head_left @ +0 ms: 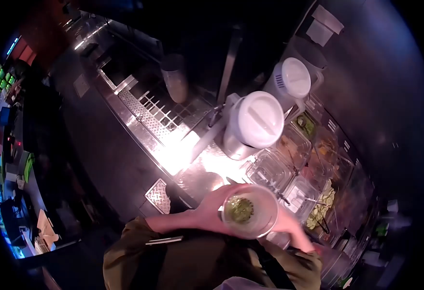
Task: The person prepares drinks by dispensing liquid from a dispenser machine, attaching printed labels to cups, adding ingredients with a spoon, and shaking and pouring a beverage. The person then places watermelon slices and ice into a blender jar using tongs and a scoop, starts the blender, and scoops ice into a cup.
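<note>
Clear cup [262,212], green contents [240,209], before our torso near the tabletop [198,182]. Left hand [210,208] grips it; right hand's [283,220] fingers hidden, closure unclear. We'd judge level, light holding best.

Shiny metal tabletop [198,181] here is pretty packed tbh, with a slotted grate [165,115] far left, a lidded white jug [259,121] mid-scene, another white jug [294,78] farther right, and clear tubs [270,168] along the right.
</note>
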Motion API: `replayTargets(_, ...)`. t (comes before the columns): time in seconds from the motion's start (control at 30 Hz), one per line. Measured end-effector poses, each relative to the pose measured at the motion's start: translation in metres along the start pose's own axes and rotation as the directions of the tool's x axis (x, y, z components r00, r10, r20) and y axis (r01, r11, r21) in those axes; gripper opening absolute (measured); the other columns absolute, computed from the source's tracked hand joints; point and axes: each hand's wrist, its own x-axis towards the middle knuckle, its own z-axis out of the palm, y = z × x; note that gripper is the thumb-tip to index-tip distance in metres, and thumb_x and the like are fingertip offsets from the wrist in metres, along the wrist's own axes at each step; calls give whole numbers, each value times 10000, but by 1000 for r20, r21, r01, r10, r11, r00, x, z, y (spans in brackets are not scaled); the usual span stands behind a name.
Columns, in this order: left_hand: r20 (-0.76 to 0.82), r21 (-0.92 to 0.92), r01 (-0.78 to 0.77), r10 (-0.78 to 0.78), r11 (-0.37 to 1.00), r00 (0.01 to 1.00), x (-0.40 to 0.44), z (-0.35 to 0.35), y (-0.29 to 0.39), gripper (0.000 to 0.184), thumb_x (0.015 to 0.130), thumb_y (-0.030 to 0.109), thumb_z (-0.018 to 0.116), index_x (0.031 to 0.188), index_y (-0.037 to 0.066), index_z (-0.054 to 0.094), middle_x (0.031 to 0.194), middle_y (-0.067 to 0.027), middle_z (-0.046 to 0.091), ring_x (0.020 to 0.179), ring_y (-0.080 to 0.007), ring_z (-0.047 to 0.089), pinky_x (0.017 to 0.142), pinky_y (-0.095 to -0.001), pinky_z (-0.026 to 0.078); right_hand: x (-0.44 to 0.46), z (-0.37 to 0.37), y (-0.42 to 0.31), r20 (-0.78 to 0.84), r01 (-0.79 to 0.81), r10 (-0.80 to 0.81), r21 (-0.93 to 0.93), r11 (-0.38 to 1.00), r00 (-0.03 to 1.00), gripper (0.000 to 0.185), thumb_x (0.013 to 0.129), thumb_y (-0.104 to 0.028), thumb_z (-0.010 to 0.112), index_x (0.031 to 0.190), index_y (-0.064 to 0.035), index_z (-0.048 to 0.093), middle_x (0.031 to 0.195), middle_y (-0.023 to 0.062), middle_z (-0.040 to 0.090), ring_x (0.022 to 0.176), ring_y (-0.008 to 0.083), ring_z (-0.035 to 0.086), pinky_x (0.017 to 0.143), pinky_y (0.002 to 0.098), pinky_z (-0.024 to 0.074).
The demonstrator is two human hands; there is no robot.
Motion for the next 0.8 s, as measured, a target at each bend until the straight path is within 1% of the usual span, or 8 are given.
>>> replayTargets(0.13, -83, -201, -17, 0, 980, 997, -10, -59, -19, 1043, 489, 389, 811, 1305, 11, 282, 1344, -157, 279, 1260, -245, 277, 1038, -364, 230, 45, 113, 16, -331, 85, -20, 183, 980, 943, 752, 615, -156, 777, 1242, -31, 381, 1165, 105, 465, 1053, 207, 473, 879, 331, 407)
replayTargets(0.2, -298, 148, -281, 314, 948, 901, -1, -129, -56, 1034, 512, 321, 801, 1322, 15, 234, 1380, -161, 172, 1284, -256, 199, 1049, -362, 189, 72, 144, 19, -463, 99, 18, 227, 969, 886, 808, 593, -150, 788, 1247, -1, 338, 1166, 112, 447, 1061, 195, 459, 880, 326, 399)
replayTargets(0.27, -677, 320, -18, 242, 947, 695, 36, -207, -90, 963, 549, 272, 785, 1314, 50, 243, 1350, -203, 174, 1238, -333, 236, 1022, -380, 222, 99, 166, 2, -609, 52, 76, 190, 980, 789, 890, 577, -144, 795, 1279, 10, 270, 1184, 128, 426, 1078, 210, 446, 897, 331, 385)
replayTargets(0.33, -737, 563, 147, 412, 813, 536, 98, -267, -142, 884, 537, 302, 792, 1248, 69, 323, 1290, -239, 242, 1092, -423, 379, 929, -392, 349, 123, 194, -4, -716, 15, 32, 59, 998, 697, 960, 565, -152, 800, 1306, 6, 211, 1206, 136, 405, 1094, 227, 434, 914, 339, 371)
replayTargets(0.53, -637, 603, -3, 483, 798, 601, 136, -299, -192, 775, 486, 277, 803, 1096, -18, 428, 1071, -204, 474, 1007, -366, 460, 876, -407, 388, 165, 231, -10, -790, 70, 102, 180, 981, 605, 932, 568, -141, 789, 1303, 1, 233, 1156, 128, 466, 1060, 227, 474, 888, 340, 394)
replayTargets(0.6, -609, 480, -130, 436, 867, 663, 124, -313, -170, 796, 514, 257, 789, 1145, -12, 384, 1053, -209, 486, 994, -374, 467, 863, -413, 396, 188, 228, -20, -803, -27, 87, 88, 996, 590, 924, 558, -130, 783, 1300, -13, 244, 1167, 126, 456, 1069, 223, 465, 889, 343, 394)
replayTargets(0.7, -748, 198, 140, 57, 970, 661, 103, -327, -174, 849, 540, 277, 778, 1198, 5, 315, 1048, -204, 483, 978, -370, 472, 830, -430, 405, 241, 207, -49, -772, -62, -12, -67, 996, 636, 902, 544, -112, 769, 1289, -18, 269, 1164, 141, 453, 1075, 232, 467, 883, 340, 398)
replayTargets(0.8, -708, 291, -60, 257, 955, 658, 69, -363, -180, 742, 538, 297, 801, 1040, 52, 313, 1221, -208, 389, 1084, -340, 440, 894, -395, 378, 307, 184, -80, -681, -127, -260, -462, 878, 685, 873, 527, -116, 748, 1271, -20, 301, 1129, 163, 470, 1013, 279, 512, 825, 356, 433)
